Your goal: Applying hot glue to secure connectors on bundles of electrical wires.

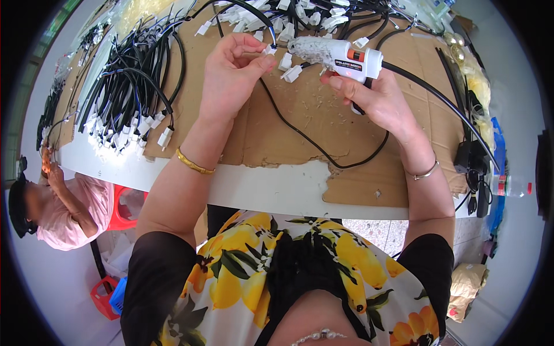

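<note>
The step in hand looks like gluing wires into a connector: the left hand (231,78) pinches a small white plug connector (269,50) between thumb and fingers, above the cardboard (277,138), while the right hand (378,104) is wrapped round a white hot-glue gun (349,61), its crusted nozzle (309,50) just beside. The next move calls for a steady connector and a carefully aimed tip. Hard to make out — the connector's fingertip-covered side, any fresh glue, and whether the trigger is pressed.
</note>
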A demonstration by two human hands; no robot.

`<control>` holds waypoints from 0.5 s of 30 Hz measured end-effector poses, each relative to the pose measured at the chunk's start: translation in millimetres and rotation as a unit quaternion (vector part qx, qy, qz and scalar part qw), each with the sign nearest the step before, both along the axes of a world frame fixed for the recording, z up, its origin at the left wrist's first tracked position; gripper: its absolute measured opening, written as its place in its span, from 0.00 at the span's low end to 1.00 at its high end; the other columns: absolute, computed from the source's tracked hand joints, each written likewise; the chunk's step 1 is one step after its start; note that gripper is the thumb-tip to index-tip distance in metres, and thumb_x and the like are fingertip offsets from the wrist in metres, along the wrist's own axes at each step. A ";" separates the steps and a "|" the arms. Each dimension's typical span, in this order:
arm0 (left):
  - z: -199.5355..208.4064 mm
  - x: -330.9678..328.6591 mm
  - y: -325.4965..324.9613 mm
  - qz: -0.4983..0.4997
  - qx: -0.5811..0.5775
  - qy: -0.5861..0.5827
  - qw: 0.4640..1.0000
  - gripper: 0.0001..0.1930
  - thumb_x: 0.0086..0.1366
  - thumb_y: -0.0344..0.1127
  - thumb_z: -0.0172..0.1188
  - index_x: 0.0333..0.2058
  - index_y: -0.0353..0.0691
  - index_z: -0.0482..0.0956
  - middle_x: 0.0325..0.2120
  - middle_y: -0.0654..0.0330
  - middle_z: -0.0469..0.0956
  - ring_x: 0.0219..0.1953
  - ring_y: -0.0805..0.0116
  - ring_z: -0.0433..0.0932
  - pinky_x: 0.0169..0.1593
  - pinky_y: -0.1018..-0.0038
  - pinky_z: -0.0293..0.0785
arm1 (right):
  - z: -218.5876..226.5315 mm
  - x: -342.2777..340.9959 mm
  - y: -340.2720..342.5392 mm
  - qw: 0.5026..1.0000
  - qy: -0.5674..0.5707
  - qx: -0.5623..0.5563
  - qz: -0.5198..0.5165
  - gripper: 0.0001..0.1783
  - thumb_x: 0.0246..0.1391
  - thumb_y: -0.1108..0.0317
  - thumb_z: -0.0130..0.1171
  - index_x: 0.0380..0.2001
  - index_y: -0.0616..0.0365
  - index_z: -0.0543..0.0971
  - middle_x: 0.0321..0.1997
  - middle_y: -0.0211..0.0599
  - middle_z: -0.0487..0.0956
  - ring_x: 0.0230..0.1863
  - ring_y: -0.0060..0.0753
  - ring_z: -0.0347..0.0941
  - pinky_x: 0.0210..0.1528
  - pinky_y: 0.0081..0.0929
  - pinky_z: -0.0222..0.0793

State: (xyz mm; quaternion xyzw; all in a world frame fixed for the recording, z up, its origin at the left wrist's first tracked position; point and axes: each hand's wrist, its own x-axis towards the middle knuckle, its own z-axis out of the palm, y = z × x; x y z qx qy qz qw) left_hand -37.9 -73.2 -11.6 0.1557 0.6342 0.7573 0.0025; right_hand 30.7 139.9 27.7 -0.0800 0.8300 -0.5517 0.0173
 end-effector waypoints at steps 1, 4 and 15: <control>-1.0 -0.4 -1.2 0.006 0.003 -0.001 1.000 0.11 0.52 0.20 0.58 0.34 0.35 0.69 0.29 0.61 0.75 0.30 0.74 0.75 0.34 0.81 0.71 | 1.5 0.0 -1.0 1.000 -0.025 0.007 -0.007 0.15 0.50 0.63 0.57 0.38 0.61 0.75 0.34 0.30 0.78 0.28 0.14 0.67 0.28 0.15 0.65; -4.2 -3.2 -1.6 0.016 -0.012 0.018 1.000 0.11 0.50 0.22 0.59 0.33 0.36 0.69 0.28 0.63 0.74 0.29 0.77 0.73 0.32 0.83 0.68 | 4.7 1.9 -3.1 0.998 -0.056 0.003 -0.017 0.15 0.49 0.63 0.58 0.39 0.61 0.75 0.35 0.31 0.78 0.29 0.15 0.67 0.28 0.15 0.66; -3.4 -4.1 -1.3 0.008 -0.046 0.032 0.998 0.11 0.51 0.20 0.58 0.34 0.34 0.69 0.29 0.60 0.74 0.31 0.70 0.77 0.38 0.78 0.74 | 1.7 2.8 -6.0 0.998 -0.028 -0.017 -0.046 0.15 0.48 0.57 0.60 0.30 0.58 0.74 0.23 0.26 0.75 0.21 0.13 0.65 0.23 0.12 0.62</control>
